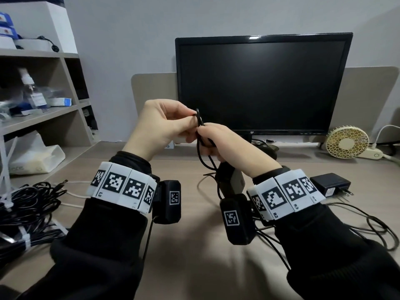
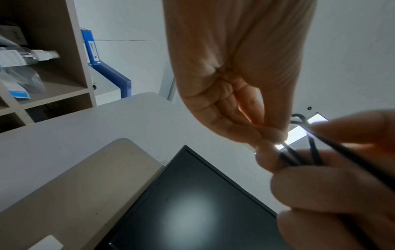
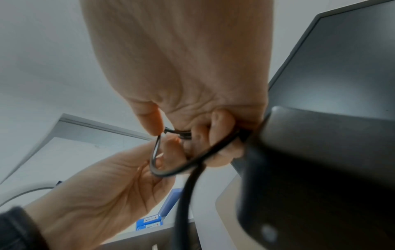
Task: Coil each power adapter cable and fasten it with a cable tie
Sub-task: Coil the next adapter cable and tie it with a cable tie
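Observation:
Both hands are raised in front of the monitor with a thin black adapter cable (image 1: 200,124) between them. My left hand (image 1: 164,124) pinches a small loop of the cable (image 2: 299,121) between thumb and fingertips. My right hand (image 1: 225,141) grips several strands of the same cable (image 3: 186,160) in its curled fingers. The black adapter block (image 1: 230,180) hangs below the right hand and fills the lower right of the right wrist view (image 3: 320,169). Cable slack trails down to the desk.
A pile of tied black cables (image 1: 28,208) with white cable ties (image 1: 6,169) lies at the desk's left. Another black adapter (image 1: 330,184) and its loose cable (image 1: 376,230) lie at the right. A monitor (image 1: 262,85), a small fan (image 1: 347,142) and shelves (image 1: 39,87) stand behind.

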`<control>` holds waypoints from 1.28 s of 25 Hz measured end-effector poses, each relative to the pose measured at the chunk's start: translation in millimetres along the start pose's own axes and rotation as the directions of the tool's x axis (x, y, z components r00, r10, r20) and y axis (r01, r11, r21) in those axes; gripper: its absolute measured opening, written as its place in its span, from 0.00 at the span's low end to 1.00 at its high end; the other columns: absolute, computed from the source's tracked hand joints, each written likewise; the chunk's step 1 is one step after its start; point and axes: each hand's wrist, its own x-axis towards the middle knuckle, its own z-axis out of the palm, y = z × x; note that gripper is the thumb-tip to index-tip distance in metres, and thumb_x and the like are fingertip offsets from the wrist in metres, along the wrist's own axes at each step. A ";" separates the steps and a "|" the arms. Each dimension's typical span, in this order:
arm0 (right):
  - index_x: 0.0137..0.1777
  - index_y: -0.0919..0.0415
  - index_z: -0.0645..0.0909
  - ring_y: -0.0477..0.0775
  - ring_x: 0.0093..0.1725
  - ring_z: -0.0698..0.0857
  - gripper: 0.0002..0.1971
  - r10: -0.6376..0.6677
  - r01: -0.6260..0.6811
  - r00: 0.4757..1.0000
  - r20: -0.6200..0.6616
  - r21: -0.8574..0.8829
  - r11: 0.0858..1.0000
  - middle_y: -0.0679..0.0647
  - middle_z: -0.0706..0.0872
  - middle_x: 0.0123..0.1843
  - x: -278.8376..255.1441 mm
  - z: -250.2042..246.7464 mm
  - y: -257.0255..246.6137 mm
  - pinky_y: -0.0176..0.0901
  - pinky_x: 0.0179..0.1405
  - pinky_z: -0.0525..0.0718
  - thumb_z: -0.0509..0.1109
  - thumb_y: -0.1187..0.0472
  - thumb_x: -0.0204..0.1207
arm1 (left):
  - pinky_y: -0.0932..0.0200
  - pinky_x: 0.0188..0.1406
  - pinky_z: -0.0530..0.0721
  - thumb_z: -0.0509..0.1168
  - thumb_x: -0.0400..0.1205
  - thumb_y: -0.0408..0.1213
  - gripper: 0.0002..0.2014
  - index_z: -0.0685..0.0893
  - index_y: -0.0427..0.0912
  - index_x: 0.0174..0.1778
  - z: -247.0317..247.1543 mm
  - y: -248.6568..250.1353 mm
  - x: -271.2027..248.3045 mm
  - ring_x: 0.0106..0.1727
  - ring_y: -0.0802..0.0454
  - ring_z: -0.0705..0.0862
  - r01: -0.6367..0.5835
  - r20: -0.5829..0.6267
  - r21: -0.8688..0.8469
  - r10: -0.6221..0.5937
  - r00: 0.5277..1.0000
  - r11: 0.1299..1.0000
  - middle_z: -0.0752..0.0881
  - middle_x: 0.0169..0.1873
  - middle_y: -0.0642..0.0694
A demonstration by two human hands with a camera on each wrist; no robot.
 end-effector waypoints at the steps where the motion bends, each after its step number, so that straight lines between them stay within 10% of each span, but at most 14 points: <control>1: 0.39 0.57 0.75 0.37 0.15 0.70 0.13 0.010 -0.010 1.000 -0.017 -0.001 1.000 0.40 0.71 0.14 1.8 0.9 -0.3 0.26 0.16 0.65 0.54 0.60 0.84 | 0.61 0.32 0.86 0.70 0.76 0.21 0.02 0.86 0.30 0.39 1.6 0.9 -0.2 0.27 0.51 0.86 -0.028 -0.024 0.004 0.028 0.999 1.000 0.88 0.31 0.39; 10: 0.35 0.54 0.75 0.44 0.34 0.76 0.15 -0.121 0.122 0.966 -0.228 -0.012 0.992 0.49 0.78 0.34 1.4 -6.0 13.7 0.39 0.40 0.74 0.56 0.61 0.85 | 0.57 0.38 0.86 0.74 0.73 0.42 0.04 0.87 0.49 0.41 18.7 -3.1 0.9 0.39 0.53 0.89 -0.088 -0.103 0.146 0.104 0.989 0.985 0.90 0.37 0.50; 16: 0.38 0.58 0.71 0.38 0.22 0.74 0.15 -0.076 0.216 0.913 -0.400 0.318 0.923 0.52 0.81 0.33 -10.9 -34.7 0.6 0.29 0.23 0.72 0.52 0.63 0.87 | 0.55 0.47 0.84 0.71 0.71 0.60 0.25 0.78 0.49 0.57 58.9 -15.9 -6.7 0.47 0.57 0.86 0.146 0.328 0.383 -0.282 0.901 0.912 0.86 0.49 0.52; 22: 0.39 0.59 0.68 0.51 0.30 0.78 0.14 0.010 0.254 0.915 -0.402 0.597 0.761 0.51 0.70 0.26 -7.7 -39.7 2.2 0.50 0.45 0.84 0.52 0.62 0.88 | 0.58 0.38 0.83 0.69 0.73 0.42 0.12 0.75 0.47 0.48 70.3 -10.0 -10.7 0.38 0.57 0.86 0.182 0.221 0.461 -0.311 0.924 0.868 0.87 0.38 0.51; 26: 0.39 0.58 0.68 0.43 0.21 0.64 0.14 -0.020 0.303 0.905 -0.426 0.609 0.733 0.46 0.65 0.23 -11.8 -46.1 -3.0 0.35 0.20 0.70 0.50 0.63 0.88 | 0.61 0.37 0.82 0.58 0.85 0.42 0.07 0.78 0.46 0.53 55.7 -4.1 -9.6 0.36 0.58 0.88 0.282 0.372 0.503 -0.499 0.783 0.817 0.88 0.45 0.51; 32: 0.41 0.57 0.69 0.42 0.19 0.64 0.13 -0.050 0.274 0.876 -0.479 0.410 0.870 0.43 0.67 0.21 -11.7 -42.8 -1.7 0.33 0.16 0.64 0.51 0.62 0.88 | 0.68 0.30 0.73 0.59 0.86 0.43 0.11 0.85 0.44 0.49 42.8 -19.4 -12.5 0.36 0.61 0.84 0.257 0.501 0.570 -0.578 0.643 0.780 0.89 0.41 0.57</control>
